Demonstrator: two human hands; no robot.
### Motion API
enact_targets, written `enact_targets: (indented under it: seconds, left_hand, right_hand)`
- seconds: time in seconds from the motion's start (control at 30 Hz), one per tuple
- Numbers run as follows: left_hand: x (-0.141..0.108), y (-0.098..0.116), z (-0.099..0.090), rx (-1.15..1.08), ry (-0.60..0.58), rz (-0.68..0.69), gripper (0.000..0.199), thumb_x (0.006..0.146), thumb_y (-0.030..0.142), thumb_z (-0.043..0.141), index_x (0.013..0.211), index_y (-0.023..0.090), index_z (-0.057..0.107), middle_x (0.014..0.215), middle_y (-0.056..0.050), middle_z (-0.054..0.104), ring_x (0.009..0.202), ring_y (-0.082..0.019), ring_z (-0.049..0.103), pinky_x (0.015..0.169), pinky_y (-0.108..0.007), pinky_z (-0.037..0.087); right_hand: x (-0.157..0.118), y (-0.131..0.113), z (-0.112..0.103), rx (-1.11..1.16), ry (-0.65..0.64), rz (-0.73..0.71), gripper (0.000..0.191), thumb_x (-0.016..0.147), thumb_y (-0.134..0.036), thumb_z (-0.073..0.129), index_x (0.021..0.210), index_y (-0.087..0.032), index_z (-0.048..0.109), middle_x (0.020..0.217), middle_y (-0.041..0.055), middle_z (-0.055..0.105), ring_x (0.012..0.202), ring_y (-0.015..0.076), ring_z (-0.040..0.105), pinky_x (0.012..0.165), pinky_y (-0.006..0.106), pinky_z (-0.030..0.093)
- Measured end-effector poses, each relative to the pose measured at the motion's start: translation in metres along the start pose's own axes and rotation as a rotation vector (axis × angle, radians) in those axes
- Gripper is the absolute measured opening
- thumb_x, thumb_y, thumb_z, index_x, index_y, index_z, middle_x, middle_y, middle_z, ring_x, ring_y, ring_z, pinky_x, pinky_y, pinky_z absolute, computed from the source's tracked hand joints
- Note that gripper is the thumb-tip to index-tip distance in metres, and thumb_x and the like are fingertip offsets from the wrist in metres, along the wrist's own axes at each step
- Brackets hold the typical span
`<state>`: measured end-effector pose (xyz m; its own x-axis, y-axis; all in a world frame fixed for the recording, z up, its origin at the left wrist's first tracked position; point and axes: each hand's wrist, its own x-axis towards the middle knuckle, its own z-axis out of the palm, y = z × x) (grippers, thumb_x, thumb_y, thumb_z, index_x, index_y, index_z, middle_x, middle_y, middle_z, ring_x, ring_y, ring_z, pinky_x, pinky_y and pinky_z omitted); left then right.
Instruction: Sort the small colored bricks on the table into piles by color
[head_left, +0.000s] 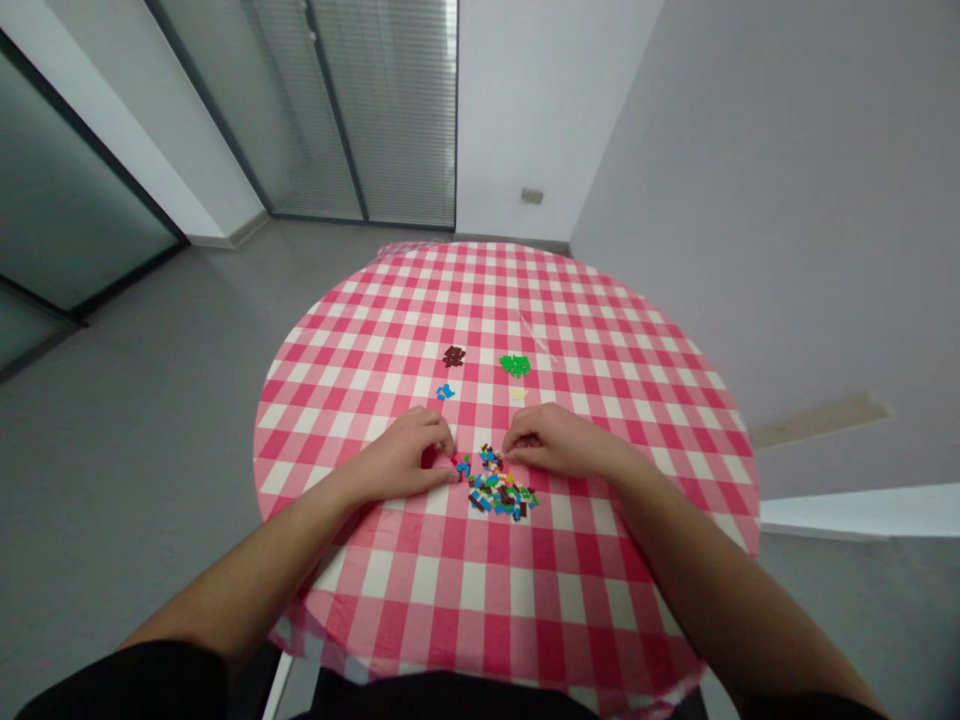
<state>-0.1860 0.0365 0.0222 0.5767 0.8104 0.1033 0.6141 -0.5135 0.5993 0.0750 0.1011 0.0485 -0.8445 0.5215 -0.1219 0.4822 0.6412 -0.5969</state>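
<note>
On the checked cloth, close to my side, lies a pile of small mixed-colour toy bricks [499, 495] in blue, green, brown, cream and orange. My left hand [412, 455] rests at the pile's left, its fingers curved and the thumb apart from them. A few red and blue bricks [463, 466] lie right at those fingertips. Across from it, my right hand [553, 440] is closed in a pinch at the pile's upper right edge. Whatever sits between its fingertips is too small to make out. Loose bricks [490, 458] lie between the two hands.
Farther up the round table [480, 600] are sorted heaps: brown bricks [454, 356], green bricks [515, 365], blue bricks [445, 392] and cream bricks [518, 394]. A wall [810, 250] stands to the right, and glass panels [315, 110] stand at the back left.
</note>
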Motion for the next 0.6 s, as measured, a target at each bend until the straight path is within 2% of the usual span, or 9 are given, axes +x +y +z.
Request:
enact_targets:
  seconds: [0.1, 0.17, 0.27, 0.47, 0.6]
  left_hand:
    - [0.0, 0.0, 0.0, 0.007, -0.007, -0.003, 0.02, 0.083, 0.038, 0.066, 0.084, 0.02, 0.057, 0.09, -0.004, 0.061, 0.089, -0.022, 0.053, 0.083, -0.039, 0.042]
    - [0.0, -0.001, 0.001, 0.005, -0.006, 0.001, 0.021, 0.083, 0.038, 0.067, 0.084, 0.02, 0.057, 0.09, -0.004, 0.061, 0.089, -0.022, 0.053, 0.083, -0.039, 0.042]
    - [0.0, -0.002, 0.001, 0.0, -0.002, 0.004, 0.021, 0.083, 0.039, 0.067, 0.084, 0.02, 0.057, 0.091, -0.004, 0.061, 0.089, -0.022, 0.053, 0.083, -0.039, 0.042]
    - [-0.001, -0.002, 0.001, -0.001, -0.005, -0.002, 0.02, 0.083, 0.038, 0.067, 0.084, 0.02, 0.057, 0.091, -0.004, 0.061, 0.089, -0.022, 0.053, 0.083, -0.039, 0.043]
    - [-0.001, -0.002, 0.001, 0.005, -0.001, -0.005, 0.019, 0.082, 0.037, 0.068, 0.084, 0.02, 0.057, 0.091, -0.004, 0.061, 0.089, -0.022, 0.053, 0.082, -0.038, 0.043]
  right_hand:
    - [-0.001, 0.014, -0.003, -0.036, 0.203, 0.103, 0.013, 0.084, -0.018, 0.06, 0.086, -0.019, 0.072, 0.087, 0.005, 0.074, 0.079, 0.0174, 0.065, 0.071, 0.029, 0.048]
    - [-0.001, 0.025, -0.005, -0.066, 0.258, 0.195, 0.012, 0.084, -0.019, 0.06, 0.085, -0.02, 0.072, 0.088, 0.0052, 0.074, 0.079, 0.0184, 0.066, 0.071, 0.03, 0.048]
    - [0.0, 0.037, -0.005, -0.102, 0.29, 0.282, 0.012, 0.085, -0.021, 0.06, 0.085, -0.02, 0.072, 0.09, 0.006, 0.075, 0.08, 0.0203, 0.067, 0.072, 0.033, 0.05]
    - [-0.001, 0.045, -0.003, -0.056, 0.343, 0.311, 0.011, 0.083, -0.024, 0.063, 0.09, -0.02, 0.07, 0.088, 0.0067, 0.074, 0.077, 0.0199, 0.068, 0.068, 0.032, 0.051]
    - [-0.003, 0.047, -0.004, 0.009, 0.351, 0.332, 0.007, 0.081, -0.021, 0.063, 0.085, -0.019, 0.068, 0.081, 0.0063, 0.073, 0.072, 0.0177, 0.067, 0.063, 0.029, 0.051]
